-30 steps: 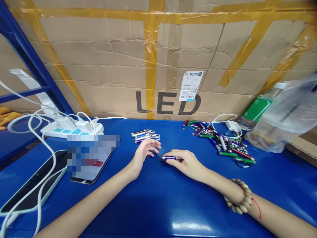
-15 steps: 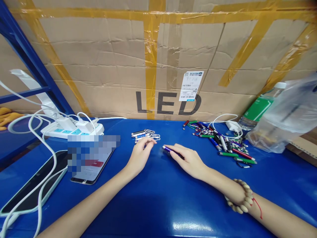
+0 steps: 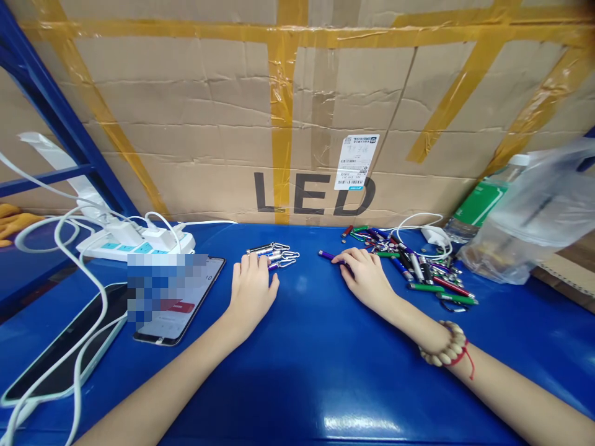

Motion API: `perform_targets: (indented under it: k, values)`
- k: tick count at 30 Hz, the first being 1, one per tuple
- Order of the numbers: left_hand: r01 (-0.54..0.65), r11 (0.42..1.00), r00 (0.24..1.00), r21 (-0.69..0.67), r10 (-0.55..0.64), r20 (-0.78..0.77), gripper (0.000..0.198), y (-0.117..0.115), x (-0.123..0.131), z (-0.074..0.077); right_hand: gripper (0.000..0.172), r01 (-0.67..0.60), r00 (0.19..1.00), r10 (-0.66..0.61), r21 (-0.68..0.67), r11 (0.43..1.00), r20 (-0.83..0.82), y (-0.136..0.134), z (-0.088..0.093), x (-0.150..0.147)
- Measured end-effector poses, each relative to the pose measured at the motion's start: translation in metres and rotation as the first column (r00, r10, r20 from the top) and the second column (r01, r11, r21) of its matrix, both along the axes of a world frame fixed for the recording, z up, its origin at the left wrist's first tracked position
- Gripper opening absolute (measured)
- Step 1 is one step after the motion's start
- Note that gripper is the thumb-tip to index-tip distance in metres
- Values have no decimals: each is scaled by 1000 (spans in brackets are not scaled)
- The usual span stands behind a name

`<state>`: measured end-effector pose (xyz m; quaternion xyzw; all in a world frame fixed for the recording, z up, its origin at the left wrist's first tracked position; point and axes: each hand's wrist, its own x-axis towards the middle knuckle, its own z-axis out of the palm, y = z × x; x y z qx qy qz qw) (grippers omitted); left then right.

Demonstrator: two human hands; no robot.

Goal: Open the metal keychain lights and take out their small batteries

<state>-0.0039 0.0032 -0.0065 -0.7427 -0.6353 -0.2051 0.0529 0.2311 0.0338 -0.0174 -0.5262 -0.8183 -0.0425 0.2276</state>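
Small keychain flashlights [image 3: 274,253] with silver carabiner clips lie side by side at the middle of the blue table. My left hand [image 3: 251,297] is over their near left ends, palm down, its thumb held apart from the fingers; the fingertips partly cover them. The nearest of them shows a purple body [image 3: 275,266] beside my index finger. To the right, my right hand [image 3: 367,280] pinches a slim purple flashlight tube [image 3: 326,254] low over the table. One end of the tube sticks out leftward; the fingers hide part of the rest.
A loose pile of coloured flashlight tubes [image 3: 426,288] and small parts spreads at right. Behind it are a white cable, a green-labelled bottle [image 3: 481,201] and a plastic bag [image 3: 525,229]. Left stand a power strip [image 3: 134,246], phones [image 3: 198,310] and cables. A large carton [image 3: 209,124] walls the back.
My left hand has shifted left and turned palm down, baring a purple flashlight in the row. My right hand has moved right and slightly away from me with the purple tube.
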Motion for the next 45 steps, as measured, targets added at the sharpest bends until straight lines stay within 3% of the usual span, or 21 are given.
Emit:
perform_targets:
  k: [3,5,8,12,14,21,27,31,34,40,45]
  values:
    - [46,997,996,-65,-40,84,22,2,-3,-1,21,-46,998,47,15,999,-49,-6,5,-6]
    - [192,974,966,-120,-166,196,18,3,-1,0,22,-118,988,119,17,993,-93,-11,10,-11]
    - [465,874,849,-145,-393,353,16,-2,7,2,26,-278,954,275,-12,960,-117,-24,16,-20]
    - [596,792,752,-130,-495,435,16,-14,21,6,30,-438,898,424,-138,888,-122,-38,19,-30]
    - [608,783,742,-127,-505,441,15,-16,23,6,26,-446,894,431,-167,879,-119,-40,18,-31]
    - [517,848,812,-119,-441,382,12,-6,11,4,23,-334,942,328,-90,938,-69,-32,17,-27]
    - [490,872,832,-4,-466,301,10,-6,11,8,21,-356,934,356,-23,934,7,-35,18,-28]
    - [452,886,851,101,-462,250,10,-8,12,9,17,-276,959,279,58,960,-49,-34,16,-27]
    - [469,871,846,148,-491,209,9,-7,12,8,17,-223,971,228,63,973,-75,-34,17,-27]
    - [580,783,756,224,-620,210,11,-7,11,7,23,-338,933,332,-19,941,-137,-36,17,-30]
    - [628,737,699,251,-676,233,11,-9,13,8,20,-295,949,290,-26,955,-127,-36,19,-30]
